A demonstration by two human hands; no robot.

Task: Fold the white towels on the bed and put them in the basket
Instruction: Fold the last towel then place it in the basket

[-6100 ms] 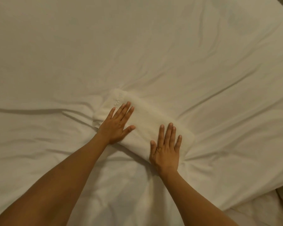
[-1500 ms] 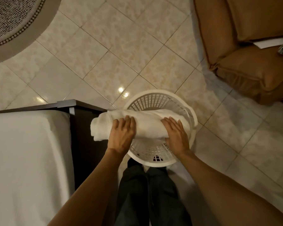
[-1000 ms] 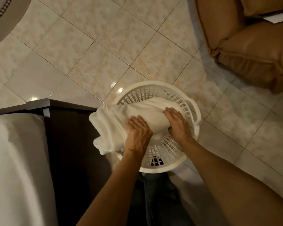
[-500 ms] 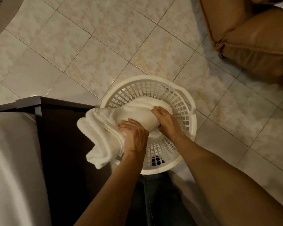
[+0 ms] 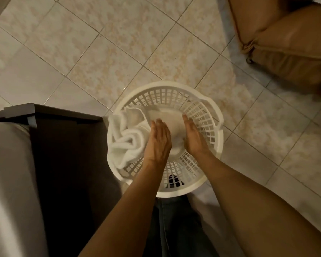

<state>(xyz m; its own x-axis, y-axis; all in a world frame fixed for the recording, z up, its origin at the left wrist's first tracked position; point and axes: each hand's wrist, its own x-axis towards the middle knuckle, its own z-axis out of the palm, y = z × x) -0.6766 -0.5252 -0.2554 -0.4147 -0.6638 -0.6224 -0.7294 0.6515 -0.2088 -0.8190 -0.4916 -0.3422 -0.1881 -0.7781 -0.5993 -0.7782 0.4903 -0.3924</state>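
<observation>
The white towel (image 5: 127, 140) lies inside the round white lattice basket (image 5: 209, 115) on the tiled floor. Its left end is bunched in loose folds against the basket's left wall. Its middle sits low in the basket between my hands. My left hand (image 5: 158, 140) rests palm down on the towel's middle, fingers stretched forward. My right hand (image 5: 194, 138) presses the towel's right side, fingers straight along the basket wall. Both thumbs are hidden under the cloth.
The bed's dark wooden corner (image 5: 50, 115) and its white sheet (image 5: 6, 173) are at the left, close to the basket. A brown leather armchair (image 5: 289, 45) stands at the upper right. My legs in dark trousers (image 5: 176, 227) are just below the basket.
Both hands have pushed the towel down from the rim into the basket. The end that hung over the left rim now sits inside, and my fingers have straightened.
</observation>
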